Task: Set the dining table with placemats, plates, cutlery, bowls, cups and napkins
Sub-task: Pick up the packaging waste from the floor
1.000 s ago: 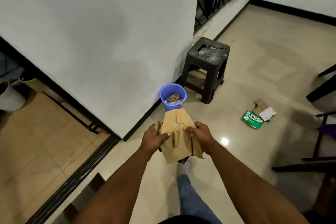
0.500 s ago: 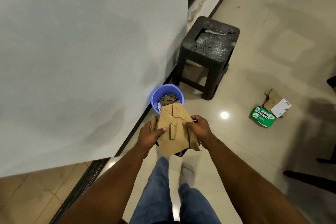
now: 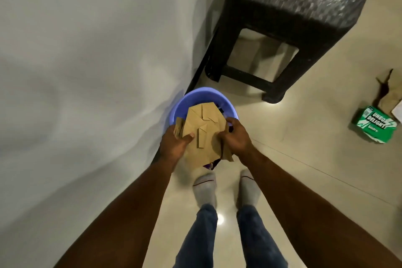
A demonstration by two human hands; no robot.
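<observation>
Brown paper bundle point(image 3: 203, 135): flattened, creased cardboard-coloured pieces, held in both hands over the blue bin point(image 3: 189, 102). Its top edge overlaps the bin's opening; its lower part hangs in front of the bin's near rim. Something dark purple shows under the bundle's bottom edge, too hidden to identify.

Left hand point(image 3: 174, 146): gripping the bundle's 9 o'clock edge, thumb pressed flat on the front face, fingers curled behind.
Right hand point(image 3: 237, 137): gripping the 3 o'clock edge, fingers curled over the paper, knuckles up.

Blue bin: round, plastic, on the floor point(image 3: 304, 169), touching or just beside the white wall point(image 3: 87, 72) at its 9 o'clock. Contents mostly hidden by the paper; a dark bit shows at the far side.

Black plastic stool point(image 3: 293, 17): at 1 o'clock from the bin, near it but apart, standing on the floor by the wall's black skirting.

Green carton point(image 3: 374, 125): on the floor at 3 o'clock from the bin, well apart, white lettering on top, crumpled brown paper point(image 3: 389, 98) just behind it.

Person's feet in grey socks point(image 3: 205, 189) at 6 o'clock from the bin, blue jeans point(image 3: 200, 237) above them.
</observation>
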